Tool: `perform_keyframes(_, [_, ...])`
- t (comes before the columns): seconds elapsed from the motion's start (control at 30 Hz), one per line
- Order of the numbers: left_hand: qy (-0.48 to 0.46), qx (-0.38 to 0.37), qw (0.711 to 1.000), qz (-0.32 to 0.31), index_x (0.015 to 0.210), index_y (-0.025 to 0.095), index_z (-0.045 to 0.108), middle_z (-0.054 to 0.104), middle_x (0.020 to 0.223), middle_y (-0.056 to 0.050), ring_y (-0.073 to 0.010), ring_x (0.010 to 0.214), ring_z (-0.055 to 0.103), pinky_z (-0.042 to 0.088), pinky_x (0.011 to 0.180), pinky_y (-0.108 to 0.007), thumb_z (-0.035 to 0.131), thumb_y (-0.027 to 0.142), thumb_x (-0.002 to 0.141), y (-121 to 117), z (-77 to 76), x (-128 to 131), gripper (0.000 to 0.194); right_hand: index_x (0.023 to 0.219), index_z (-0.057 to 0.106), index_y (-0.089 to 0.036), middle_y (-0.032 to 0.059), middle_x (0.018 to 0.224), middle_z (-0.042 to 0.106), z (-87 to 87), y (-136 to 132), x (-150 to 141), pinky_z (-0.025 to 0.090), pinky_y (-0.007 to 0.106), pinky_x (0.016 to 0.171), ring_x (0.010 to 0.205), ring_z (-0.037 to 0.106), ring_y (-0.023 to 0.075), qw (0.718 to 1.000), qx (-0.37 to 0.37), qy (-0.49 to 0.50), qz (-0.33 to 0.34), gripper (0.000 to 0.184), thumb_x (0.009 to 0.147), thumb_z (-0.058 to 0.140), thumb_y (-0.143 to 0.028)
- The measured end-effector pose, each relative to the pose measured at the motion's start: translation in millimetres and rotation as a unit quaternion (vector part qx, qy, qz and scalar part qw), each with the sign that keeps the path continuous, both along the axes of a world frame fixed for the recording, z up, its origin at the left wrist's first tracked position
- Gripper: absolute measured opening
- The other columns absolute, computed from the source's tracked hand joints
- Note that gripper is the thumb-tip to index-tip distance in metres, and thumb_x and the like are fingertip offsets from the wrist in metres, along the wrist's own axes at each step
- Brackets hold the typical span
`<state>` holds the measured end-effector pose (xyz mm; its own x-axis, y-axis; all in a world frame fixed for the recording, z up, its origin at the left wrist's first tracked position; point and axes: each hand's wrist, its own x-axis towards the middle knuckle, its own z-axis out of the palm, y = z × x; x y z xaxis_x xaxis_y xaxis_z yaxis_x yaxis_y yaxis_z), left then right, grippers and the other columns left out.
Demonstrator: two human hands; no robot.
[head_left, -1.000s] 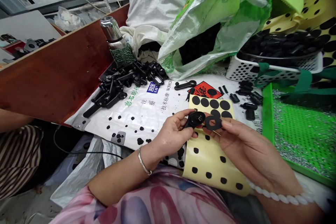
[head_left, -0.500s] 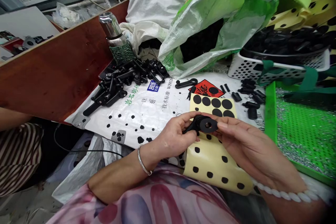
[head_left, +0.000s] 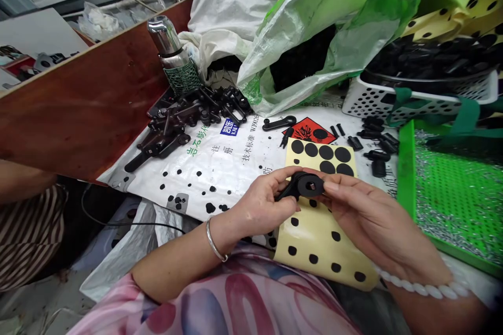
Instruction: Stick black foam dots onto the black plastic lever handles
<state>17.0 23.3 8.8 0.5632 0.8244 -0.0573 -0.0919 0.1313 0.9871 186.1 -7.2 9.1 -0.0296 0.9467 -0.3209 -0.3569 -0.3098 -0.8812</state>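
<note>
My left hand point(head_left: 261, 201) is closed around a black crank handle point(head_left: 288, 188), thumb in front and fingers behind. At the handle's round end a flat black ring-shaped sticker point(head_left: 304, 186) faces me, and metal shows through its centre hole. My right hand point(head_left: 361, 209) pinches the sticker's right edge between thumb and fingers. The sticker seems to lie against the handle's end; how closely is hidden. Below both hands lies a yellow backing sheet point(head_left: 314, 238), with several black round stickers at its top and small black dots lower down.
A heap of black crank handles point(head_left: 188, 115) lies at left, near a steel flask point(head_left: 173, 52). Loose black knobs point(head_left: 379, 156) lie beside a green tray point(head_left: 406, 178) of small metal pieces. Behind stand a white basket point(head_left: 416, 102) and green-white sack point(head_left: 259, 73). Someone's striped clothing point(head_left: 35, 235) shows at left.
The ring-shaped sticker has shifted slightly left across the handle's end, and the metal inside its hole looks different. Both hands keep their grip almost in place.
</note>
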Motion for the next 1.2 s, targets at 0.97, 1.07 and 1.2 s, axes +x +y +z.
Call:
perform_keyframes(0.97, [0.058, -0.073, 0.995, 0.046, 0.123, 0.009, 0.055, 0.061, 0.072, -0.001, -0.0094, 0.063, 0.056, 0.048, 0.065, -0.023, 0.059, 0.021, 0.081, -1.1, 2.5, 6.4, 0.044, 0.069, 0.066, -0.021, 0.0072, 0.118, 0.064, -12.0, 0.2, -3.1, 0.024, 0.049, 0.109, 0.125, 0.045, 0.0312, 0.997, 0.026, -0.051, -0.049, 0.023, 0.066, 0.081, -0.039])
perform_keyframes(1.07, [0.064, -0.076, 0.994, 0.047, 0.124, 0.010, 0.054, 0.061, 0.072, -0.001, -0.0095, 0.063, 0.057, 0.048, 0.065, -0.023, 0.059, 0.020, 0.081, -0.7, 0.9, 5.8, 0.045, 0.069, 0.066, -0.022, 0.0060, 0.119, 0.063, -13.3, 1.0, -2.6, 0.023, 0.048, 0.110, 0.126, 0.045, 0.0293, 0.995, 0.047, -0.078, -0.040, 0.019, 0.071, 0.078, -0.037])
perform_keyframes(1.2, [0.072, -0.086, 0.993, 0.049, 0.126, 0.011, 0.052, 0.062, 0.077, -0.002, -0.0089, 0.063, 0.058, 0.048, 0.065, -0.023, 0.058, 0.019, 0.082, 0.1, -0.7, 4.9, 0.045, 0.068, 0.066, -0.023, 0.0048, 0.117, 0.063, -15.9, 3.5, -2.0, 0.023, 0.045, 0.110, 0.126, 0.044, 0.0276, 0.989, 0.077, -0.116, -0.047, 0.018, 0.073, 0.076, -0.036])
